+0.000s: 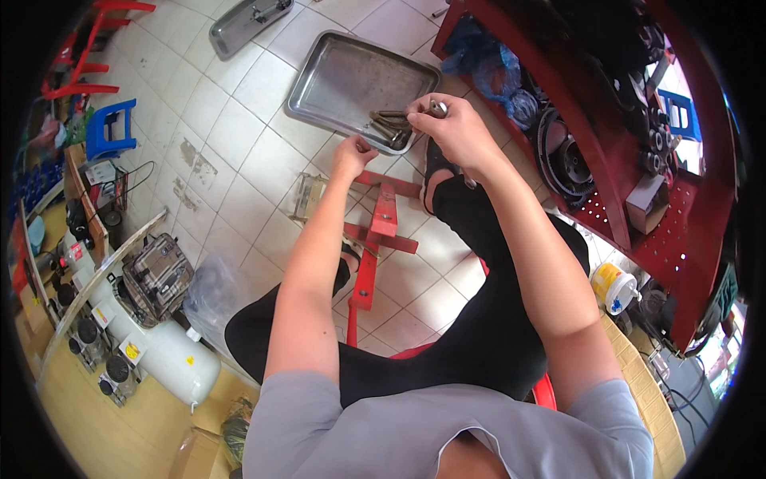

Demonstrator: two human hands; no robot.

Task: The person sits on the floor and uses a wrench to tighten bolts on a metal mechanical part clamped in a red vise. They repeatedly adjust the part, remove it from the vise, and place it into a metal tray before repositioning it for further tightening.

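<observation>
A grey metal tray (331, 68) with a raised rim lies on the floor ahead of me. Several metal tools (391, 128), which look like wrenches, are heaped in its near right corner. My right hand (451, 128) is above that corner, closed around a metal tool with a shiny, rounded end (438, 108); the fingers hide the rest of it. Beside the tray's near edge, my left hand (353, 156) has its fingers curled together. Whatever it may hold is hidden, and I cannot tell whether it touches the rim.
A red metal stand (383, 215) rises between my legs. To the right is a red rack (606, 191) with parts and a blue plastic bag (511, 88). A smaller tray (247, 28) lies farther off. At the left are a blue stool (112, 128) and a white tank (171, 359).
</observation>
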